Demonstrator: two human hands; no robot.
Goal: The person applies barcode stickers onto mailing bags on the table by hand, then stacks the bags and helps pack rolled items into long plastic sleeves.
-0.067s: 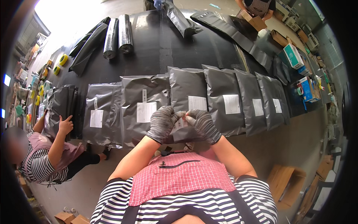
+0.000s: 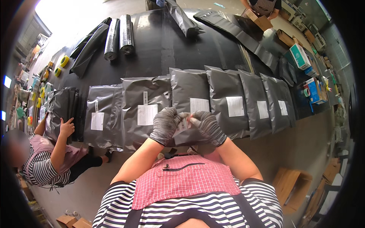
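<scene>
My left hand (image 2: 165,124) and my right hand (image 2: 207,127), both in grey knit gloves, meet fingertip to fingertip above a dark grey plastic mailer bag (image 2: 189,83). Their fingers are closed in a pinch on a small pale label strip (image 2: 184,125) with printed marks, partly hidden by the gloves. Just beyond the fingers, a white paper label (image 2: 200,104) is stuck on that same bag. Left of it lies another grey mailer (image 2: 133,89) bearing a white label and a narrow barcode strip. On the right is a further labelled mailer (image 2: 225,85).
More filled mailers line the near table edge. Two black rolls (image 2: 126,36) and folded black bags (image 2: 89,49) lie beyond. At the left, a co-worker's hand (image 2: 67,127) touches stacked bags. Small boxes (image 2: 299,57) stand right; an open carton (image 2: 291,190) sits on the floor.
The bags and rolls appear slightly further left in the picture. My hands keep almost the same pinched pose.
</scene>
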